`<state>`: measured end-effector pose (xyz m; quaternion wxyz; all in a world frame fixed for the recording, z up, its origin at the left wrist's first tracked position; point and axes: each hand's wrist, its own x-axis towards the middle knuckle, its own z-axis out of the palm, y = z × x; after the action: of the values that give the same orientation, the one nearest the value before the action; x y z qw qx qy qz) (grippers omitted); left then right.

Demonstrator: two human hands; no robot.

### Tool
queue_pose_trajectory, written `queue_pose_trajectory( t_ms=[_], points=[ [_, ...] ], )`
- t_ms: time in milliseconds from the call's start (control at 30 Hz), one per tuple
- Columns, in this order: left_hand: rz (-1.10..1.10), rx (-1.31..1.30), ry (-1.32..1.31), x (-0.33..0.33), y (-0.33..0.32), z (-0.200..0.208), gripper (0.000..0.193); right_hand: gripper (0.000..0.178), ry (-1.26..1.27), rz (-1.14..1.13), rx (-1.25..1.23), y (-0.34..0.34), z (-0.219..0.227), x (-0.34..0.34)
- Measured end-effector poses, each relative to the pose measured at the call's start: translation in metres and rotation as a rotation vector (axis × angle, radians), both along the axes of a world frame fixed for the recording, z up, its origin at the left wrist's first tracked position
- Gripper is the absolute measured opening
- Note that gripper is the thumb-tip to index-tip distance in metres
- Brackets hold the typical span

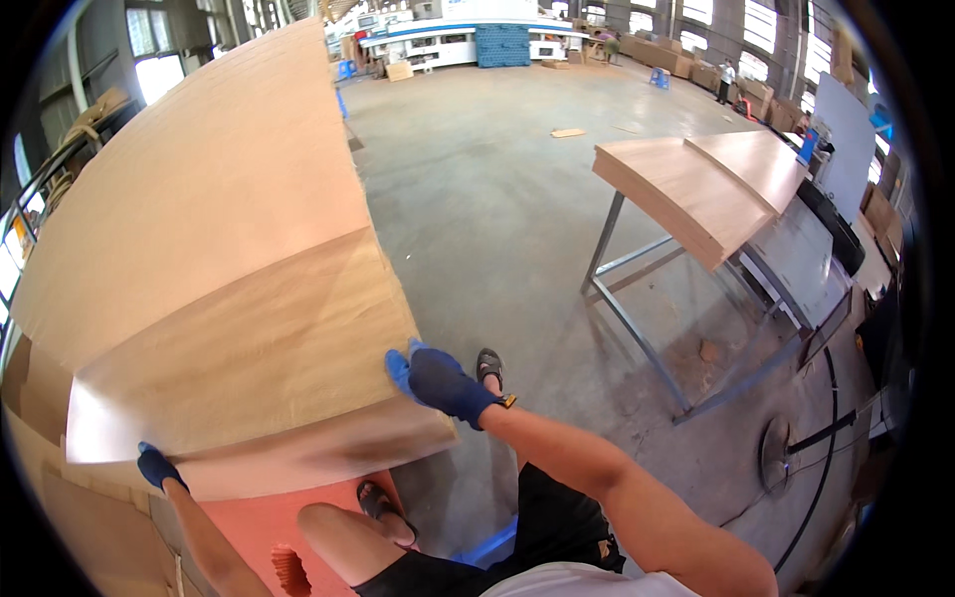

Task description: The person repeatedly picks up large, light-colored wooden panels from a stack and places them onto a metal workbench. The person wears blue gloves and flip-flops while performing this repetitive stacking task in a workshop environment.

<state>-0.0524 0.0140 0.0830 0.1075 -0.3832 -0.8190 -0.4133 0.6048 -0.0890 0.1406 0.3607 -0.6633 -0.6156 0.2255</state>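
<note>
A thin wood veneer sheet (249,358) with pale grain lies at the near end of a large, broad wooden surface (219,189) on my left. Its near edge bows up and curls toward me. In a dark blue glove, my left hand (157,466) grips the near edge by its left corner. My right hand (443,383), gloved in dark blue with lighter blue fingertips, holds the right edge close to the near corner. The undersides of the sheet and the fingers beneath it are hidden.
Orange-red plastic (259,527) lies below the sheet, by my foot. To the right, wood panels (686,189) rest on a metal-frame stand (637,328). A fan (776,453) and black cable are at lower right. A long machine (477,45) and a distant person (726,80) are farther back.
</note>
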Motion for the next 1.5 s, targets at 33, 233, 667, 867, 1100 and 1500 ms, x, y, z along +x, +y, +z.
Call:
queue_pose_trajectory(
  t_ms=[33,233,667,867,1100,1500],
  points=[
    [0.024,-0.027,0.011,-0.003,0.005,-0.005,0.054,0.048,0.006,-0.001,0.009,0.0,0.001,0.001],
    [-0.262,0.233,-0.723,0.017,-0.006,-0.024,0.061,0.047,0.67,0.287,-0.159,-0.012,-0.014,0.069],
    [-0.324,0.29,-0.928,0.259,-0.111,-0.002,0.054,0.056,-1.787,-0.853,0.21,-0.067,0.095,0.435],
    [-0.301,0.257,-0.918,0.285,-0.122,-0.003,0.05,0.048,-1.582,-0.946,0.125,-0.063,0.086,0.438],
    [-0.288,0.23,-0.965,0.276,-0.127,-0.016,0.045,0.058,-1.095,-0.943,-0.083,-0.059,0.105,0.439],
    [-0.283,0.204,-1.008,0.276,-0.128,-0.028,0.038,0.042,-0.959,-0.536,0.333,-0.126,0.027,0.322]
  ],
)
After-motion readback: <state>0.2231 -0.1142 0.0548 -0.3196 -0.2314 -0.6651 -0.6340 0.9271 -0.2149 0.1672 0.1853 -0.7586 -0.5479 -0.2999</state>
